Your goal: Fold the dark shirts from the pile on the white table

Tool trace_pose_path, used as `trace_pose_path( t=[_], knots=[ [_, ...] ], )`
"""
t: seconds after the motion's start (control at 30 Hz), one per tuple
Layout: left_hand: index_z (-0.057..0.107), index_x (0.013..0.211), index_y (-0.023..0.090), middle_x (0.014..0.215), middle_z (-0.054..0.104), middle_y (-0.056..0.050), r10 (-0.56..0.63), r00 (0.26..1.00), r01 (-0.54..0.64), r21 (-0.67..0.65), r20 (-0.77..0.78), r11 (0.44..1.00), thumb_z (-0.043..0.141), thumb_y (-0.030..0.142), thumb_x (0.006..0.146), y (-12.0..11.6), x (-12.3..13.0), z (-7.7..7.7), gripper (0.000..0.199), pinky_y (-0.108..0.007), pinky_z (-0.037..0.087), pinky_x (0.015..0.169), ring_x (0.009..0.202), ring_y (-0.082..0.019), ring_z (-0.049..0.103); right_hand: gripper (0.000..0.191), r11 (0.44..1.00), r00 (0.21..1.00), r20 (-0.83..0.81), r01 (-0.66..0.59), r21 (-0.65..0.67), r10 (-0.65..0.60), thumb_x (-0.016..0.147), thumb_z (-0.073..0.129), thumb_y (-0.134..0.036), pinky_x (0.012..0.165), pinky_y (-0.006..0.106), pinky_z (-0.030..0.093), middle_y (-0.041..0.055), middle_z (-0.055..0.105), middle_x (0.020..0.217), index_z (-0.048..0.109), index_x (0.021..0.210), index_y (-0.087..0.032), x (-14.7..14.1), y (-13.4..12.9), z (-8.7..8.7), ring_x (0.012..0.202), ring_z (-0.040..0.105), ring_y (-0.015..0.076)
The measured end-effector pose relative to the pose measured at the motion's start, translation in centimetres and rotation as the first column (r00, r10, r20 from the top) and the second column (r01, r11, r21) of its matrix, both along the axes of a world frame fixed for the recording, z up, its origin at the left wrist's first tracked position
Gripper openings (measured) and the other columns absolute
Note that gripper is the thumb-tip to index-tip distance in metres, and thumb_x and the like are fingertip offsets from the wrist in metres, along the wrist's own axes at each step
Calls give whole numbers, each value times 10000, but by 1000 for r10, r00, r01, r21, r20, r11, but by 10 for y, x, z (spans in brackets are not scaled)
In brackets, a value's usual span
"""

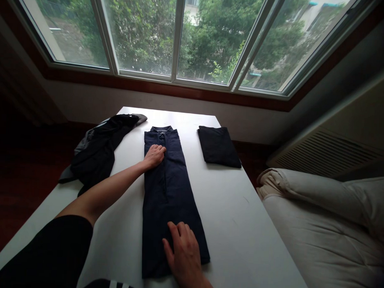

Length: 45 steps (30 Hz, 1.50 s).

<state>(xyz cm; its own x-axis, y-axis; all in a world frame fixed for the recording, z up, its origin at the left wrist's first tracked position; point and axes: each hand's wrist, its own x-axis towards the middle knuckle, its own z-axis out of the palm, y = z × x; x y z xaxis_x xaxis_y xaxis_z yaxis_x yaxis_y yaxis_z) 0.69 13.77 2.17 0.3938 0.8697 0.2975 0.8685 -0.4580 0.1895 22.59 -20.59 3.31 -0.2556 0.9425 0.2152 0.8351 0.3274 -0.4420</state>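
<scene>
A dark navy collared shirt (pixel 174 189) lies lengthwise on the white table (pixel 236 221), folded into a long narrow strip with its collar toward the window. My left hand (pixel 154 156) is on its upper front by the button placket, fingers curled in against the cloth; the fingertips are partly hidden. Near the hem, my right hand (pixel 184 249) rests on the shirt with fingers loosely stretched and the thumb apart. To the right lies a black garment (pixel 219 146), folded into a flat rectangle.
A rumpled pile of black and grey clothes (pixel 100 149) hangs over the table's left edge. A cream padded sofa (pixel 315 224) stands close on the right. Beyond the table's far edge are a wall and a wide window (pixel 175 38).
</scene>
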Motion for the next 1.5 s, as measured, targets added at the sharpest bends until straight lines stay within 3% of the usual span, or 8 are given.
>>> trace_pose_path(
  t=[0.1, 0.3, 0.53, 0.83, 0.93, 1.13, 1.33, 1.5],
  knots=[
    [639, 1075, 230, 1067, 628, -108, -37, 999, 37, 33, 3, 999, 509, 376, 1007, -2, -2, -4, 207, -457, 380, 1031, 1059, -296, 546, 521, 1000, 999, 50, 19, 21, -21, 889, 707, -226, 873, 468, 504, 123, 601, 1146, 553, 1386, -254, 1, 1, -1, 985, 581, 309],
    [622, 1131, 235, 1121, 623, -89, -121, 993, 121, 22, 2, 992, 550, 411, 993, -1, -13, -9, 235, -446, 397, 1039, 1068, -278, 561, 390, 996, 994, 104, -17, -85, 26, 958, 597, -131, 895, 441, 470, 54, 653, 1005, 604, 1320, -277, 2, 9, 3, 922, 613, 260],
    [608, 1209, 236, 1183, 615, -95, -148, 989, 149, 40, -12, 988, 538, 434, 1003, 0, -18, -13, 295, -445, 409, 1060, 1112, -280, 566, 295, 953, 982, -87, -184, -239, 167, 908, 550, -2, 863, 326, 432, -25, 674, 945, 659, 1005, -259, 13, 12, 15, 895, 628, 173],
    [618, 1167, 223, 1189, 612, -100, -123, 992, 123, 34, -18, 992, 552, 430, 994, 1, -17, -14, 278, -439, 416, 1057, 1113, -281, 564, 197, 999, 997, -73, -39, 7, 40, 944, 587, -178, 879, 416, 469, 70, 617, 1030, 683, 1100, -252, 7, 12, 28, 951, 572, 254],
    [618, 1155, 220, 1182, 611, -101, -113, 993, 114, 41, -13, 993, 566, 428, 985, 1, -17, -15, 274, -435, 424, 1042, 1101, -281, 563, 236, 989, 981, -127, -140, 39, 144, 991, 585, -306, 990, 446, 481, 96, 610, 1214, 662, 1209, -261, -10, 17, 41, 1120, 568, 273],
    [618, 1161, 221, 1182, 613, -100, -116, 993, 116, 38, -6, 993, 559, 435, 989, 1, -18, -15, 280, -443, 423, 1043, 1099, -280, 559, 525, 900, 903, -15, -429, -73, 429, 1026, 564, -496, 1270, 490, 276, 95, 356, 1667, 517, 1484, -242, -42, 39, 34, 1562, 252, 294],
    [617, 1159, 230, 1181, 609, -99, -123, 992, 123, 26, -2, 992, 566, 439, 987, 1, -19, -13, 275, -440, 429, 1034, 1103, -278, 561, 722, 785, 800, 24, -582, -212, 599, 1045, 529, -502, 1301, 551, 150, 156, 144, 1729, 283, 1645, -184, -36, 28, 27, 1605, 118, 327],
    [622, 1151, 225, 1168, 615, -102, -120, 993, 120, 29, -10, 992, 565, 445, 988, 1, -20, -11, 280, -433, 442, 1028, 1095, -278, 567, 696, 640, 672, -72, -729, -245, 737, 1060, 480, -553, 1302, 542, 129, 138, 213, 1716, 304, 1642, -216, -23, 15, 43, 1602, 146, 304]
  ],
)
